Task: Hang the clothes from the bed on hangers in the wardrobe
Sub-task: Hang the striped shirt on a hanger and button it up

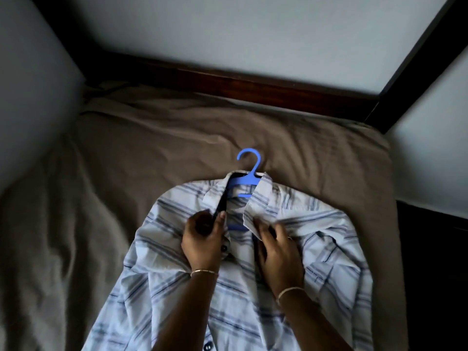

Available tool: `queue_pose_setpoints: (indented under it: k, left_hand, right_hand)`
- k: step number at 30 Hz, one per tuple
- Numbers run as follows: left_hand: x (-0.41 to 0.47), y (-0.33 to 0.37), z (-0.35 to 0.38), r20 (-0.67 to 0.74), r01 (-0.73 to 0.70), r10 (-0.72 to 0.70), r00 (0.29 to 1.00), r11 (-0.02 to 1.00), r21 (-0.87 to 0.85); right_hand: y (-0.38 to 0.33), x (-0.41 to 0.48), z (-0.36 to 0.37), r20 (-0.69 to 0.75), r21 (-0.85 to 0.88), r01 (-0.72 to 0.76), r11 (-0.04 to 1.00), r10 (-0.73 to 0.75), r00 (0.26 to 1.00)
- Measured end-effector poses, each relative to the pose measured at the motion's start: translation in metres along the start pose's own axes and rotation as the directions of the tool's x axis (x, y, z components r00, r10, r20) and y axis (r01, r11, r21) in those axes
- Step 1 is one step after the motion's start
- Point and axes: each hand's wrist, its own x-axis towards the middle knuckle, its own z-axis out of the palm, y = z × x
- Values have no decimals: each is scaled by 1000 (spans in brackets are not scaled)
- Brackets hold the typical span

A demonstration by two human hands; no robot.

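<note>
Beneath the striped shirt [329, 262], my bed [152, 148] spreads out in a rumpled brown sheet that reaches well past the shirt on both sides. Beyond the shirt's collar a pale wall [228, 34] rises, and a dark wooden rail [253, 84] runs along its foot at the far edge of the mattress. The shirt itself, light with blue and grey stripes, lies flat and face up, collar pointing away from me and its front open at the neck.

My left hand [202, 241] sits on the shirt's left front just below the collar, fingers curled round the dark-lined edge of the opening and lifting it. My right hand [278, 249] lies just across the opening on the shirt's right front, clutching the fabric edge under the collar point. The two hands are near each other but not touching.

A blue plastic hanger [244, 180] lies inside the shirt's neck, its shoulders hidden under the cloth and its hook sticking out past the collar onto the sheet. A thin bracelet [203, 271] circles my left wrist over the shirt's front, and another bangle [290, 291] circles my right. A dark button [224, 248] shows on the shirt's placket, just beside my left hand.
</note>
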Motion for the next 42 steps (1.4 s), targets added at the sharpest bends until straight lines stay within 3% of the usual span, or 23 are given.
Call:
queue_pose_setpoints:
  k: [5, 11, 15, 19, 23, 29, 31, 34, 36, 38, 42]
  left_hand:
    - [0, -8, 0, 56, -10, 17, 998, 993, -121]
    - [-7, -2, 4, 193, 179, -118, 974, 924, -338]
    - [-15, 9, 4, 235, 196, -101, 967, 881, -431]
    - [-19, 16, 9, 291, 168, -46, 956, 897, -408]
    - [-25, 21, 25, 327, 167, -43, 944, 917, -361]
    - [-13, -7, 26, 329, -3, 33, 944, 996, -93]
    - [-10, -11, 23, 356, -69, 73, 932, 997, -26]
    - [-10, -12, 25, 380, -84, 80, 921, 996, -6]
    - [-12, -13, 25, 374, -54, 62, 926, 998, -32]
    - [-13, -15, 26, 366, -44, 62, 929, 997, -57]
    - [-15, -16, 27, 371, -9, 57, 927, 991, -131]
  right_hand:
    - [6, -4, 16, -64, -12, 100, 995, -101, 993]
    - [6, -4, 23, -217, -27, 89, 996, -93, 972]
    - [-3, -2, 17, -335, 91, 7, 996, 24, 942]
    - [-21, -2, 8, -387, 365, -129, 922, 276, 880]
    - [-29, 0, 8, -343, 534, -133, 835, 358, 869]
    - [-36, 11, 17, -302, 495, -160, 854, 342, 890]
    - [-33, 14, 19, -189, 597, -226, 770, 409, 893]
    - [-30, 15, 19, 91, 869, -312, 385, 495, 864]
    - [-28, 14, 17, 209, 935, -322, 147, 505, 838]
    - [-23, 12, 15, 283, 938, -345, 35, 499, 819]
    - [-18, 10, 14, 355, 929, -360, -85, 479, 803]
